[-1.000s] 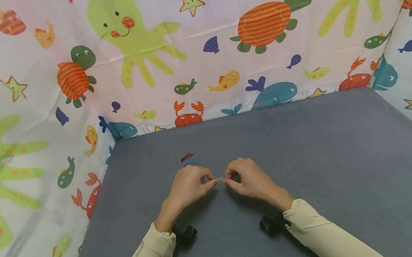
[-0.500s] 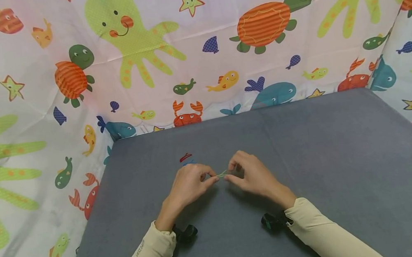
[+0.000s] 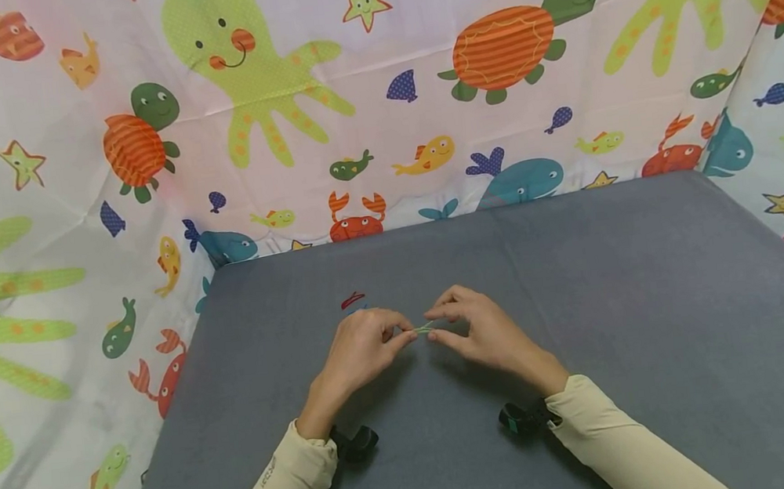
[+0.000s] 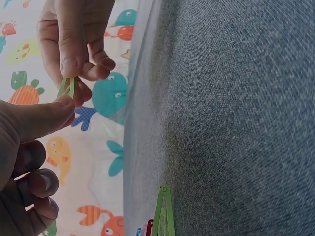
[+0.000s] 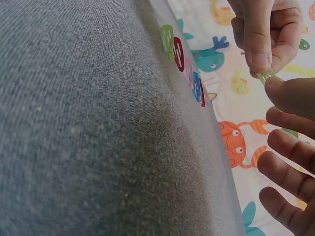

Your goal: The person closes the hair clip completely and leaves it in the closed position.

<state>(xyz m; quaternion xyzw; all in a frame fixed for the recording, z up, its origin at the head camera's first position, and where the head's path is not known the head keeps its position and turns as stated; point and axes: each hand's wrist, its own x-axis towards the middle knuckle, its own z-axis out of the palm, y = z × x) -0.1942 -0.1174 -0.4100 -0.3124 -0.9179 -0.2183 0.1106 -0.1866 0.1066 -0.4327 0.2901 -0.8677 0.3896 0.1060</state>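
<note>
A small light green snap hair clip (image 3: 423,329) is held above the table between my hands, its two arms spread in a narrow V. My left hand (image 3: 367,349) pinches one end of this clip (image 4: 69,87) between thumb and index finger. At the other end, my right hand (image 3: 489,333) has its thumb tip at the clip (image 5: 266,76), while its fingers stand apart from the thumb, loosely bent. Whether the right thumb touches the clip or stops just short is hard to tell.
On the grey table (image 3: 581,297) beyond my left hand lie a red hair clip (image 3: 352,299) and a blue one (image 3: 358,308), partly hidden. The right wrist view also has green clips (image 5: 168,40) and a pink clip (image 5: 188,73). A sea-animal print curtain (image 3: 417,61) surrounds the table.
My right index finger has lifted and parted from the thumb, the gap between them widening. Both hands have shifted slightly forward. The left pinch stays the same.
</note>
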